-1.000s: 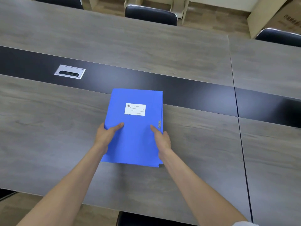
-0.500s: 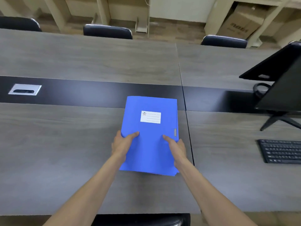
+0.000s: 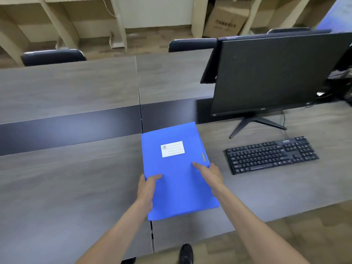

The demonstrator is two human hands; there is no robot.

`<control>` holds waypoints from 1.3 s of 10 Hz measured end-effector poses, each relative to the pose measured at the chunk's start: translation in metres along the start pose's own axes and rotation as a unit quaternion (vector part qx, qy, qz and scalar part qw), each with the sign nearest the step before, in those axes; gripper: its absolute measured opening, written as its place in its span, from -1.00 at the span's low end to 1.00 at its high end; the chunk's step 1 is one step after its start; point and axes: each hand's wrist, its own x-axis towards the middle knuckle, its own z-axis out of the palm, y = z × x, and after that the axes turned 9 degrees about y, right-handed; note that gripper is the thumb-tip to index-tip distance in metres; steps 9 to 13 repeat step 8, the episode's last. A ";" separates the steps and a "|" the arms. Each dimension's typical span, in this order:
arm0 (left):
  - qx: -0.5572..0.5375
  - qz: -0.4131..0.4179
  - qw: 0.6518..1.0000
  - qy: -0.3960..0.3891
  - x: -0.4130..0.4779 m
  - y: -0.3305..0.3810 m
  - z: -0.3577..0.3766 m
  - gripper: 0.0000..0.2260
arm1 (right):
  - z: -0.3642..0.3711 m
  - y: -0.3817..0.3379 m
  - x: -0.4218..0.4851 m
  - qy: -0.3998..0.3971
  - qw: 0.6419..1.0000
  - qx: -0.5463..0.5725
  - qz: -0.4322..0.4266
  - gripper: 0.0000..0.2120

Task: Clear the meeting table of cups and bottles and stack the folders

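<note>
Both hands are on it: a flat blue plastic folder (image 3: 179,174) with a white label (image 3: 172,149) on its cover, held over the near half of the long grey wood-grain meeting table (image 3: 66,187). The left hand (image 3: 147,189) clamps the folder's left edge, thumb lying across the cover and the other fingers hidden underneath. The right hand (image 3: 210,175) grips the right edge just below a small metal clasp (image 3: 203,157), thumb pointing inward over the blue surface. The hands are apart, one on each side, with the folder between them. A second blue edge shows along the right side, so there may be more than one folder in the grip; that cannot be told for sure. Whether the folder touches the tabletop or hangs just above it is also unclear.

The folder sits right over the seam (image 3: 141,119) where two table sections meet, its far end reaching the glossy black strip (image 3: 66,128) that runs down the table's middle. To its right, well apart, lies a black computer keyboard (image 3: 271,154), and behind that stands a dark black monitor (image 3: 276,73) on a splayed stand. Dark chair backs (image 3: 53,57) line the far side. A black shoe (image 3: 186,254) shows at the bottom edge.
</note>
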 end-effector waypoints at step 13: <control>0.123 0.033 0.992 0.000 0.061 0.008 0.071 0.05 | -0.033 0.006 0.077 0.043 0.996 -0.073 -0.030 -0.22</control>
